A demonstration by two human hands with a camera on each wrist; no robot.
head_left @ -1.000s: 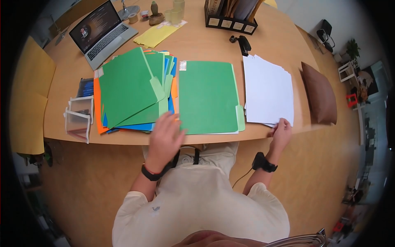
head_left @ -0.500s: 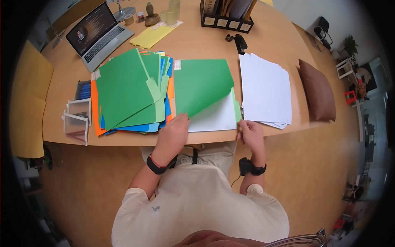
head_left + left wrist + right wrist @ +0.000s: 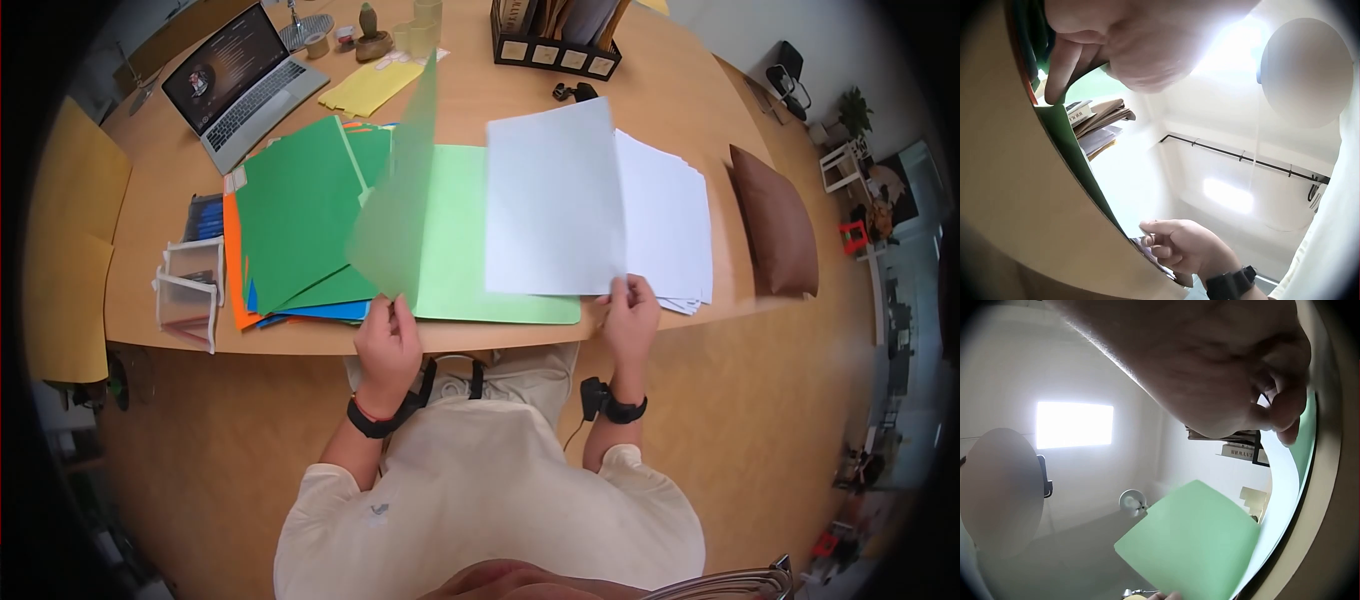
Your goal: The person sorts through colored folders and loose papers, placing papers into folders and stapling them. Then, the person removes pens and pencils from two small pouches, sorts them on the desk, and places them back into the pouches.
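A green folder lies opened at the desk's front edge, its light green inner side showing. My left hand holds the front cover by its lower edge, so the cover stands up and leans over the pile of folders at left. Between thumb and fingers, my right hand pinches the lower right corner of white paper. That paper is lifted over the folder's right part and overlaps the white paper stack. The right wrist view shows the raised cover from inside.
A laptop stands at back left, zip pouches near the left edge. A black file holder is at the back, with a black desk tool before it. On the right lies a brown cushion.
My left hand has swung the folder cover up and leftward. My right hand, first at the paper stack, came to the folder's corner and has now lifted white paper out to the right.
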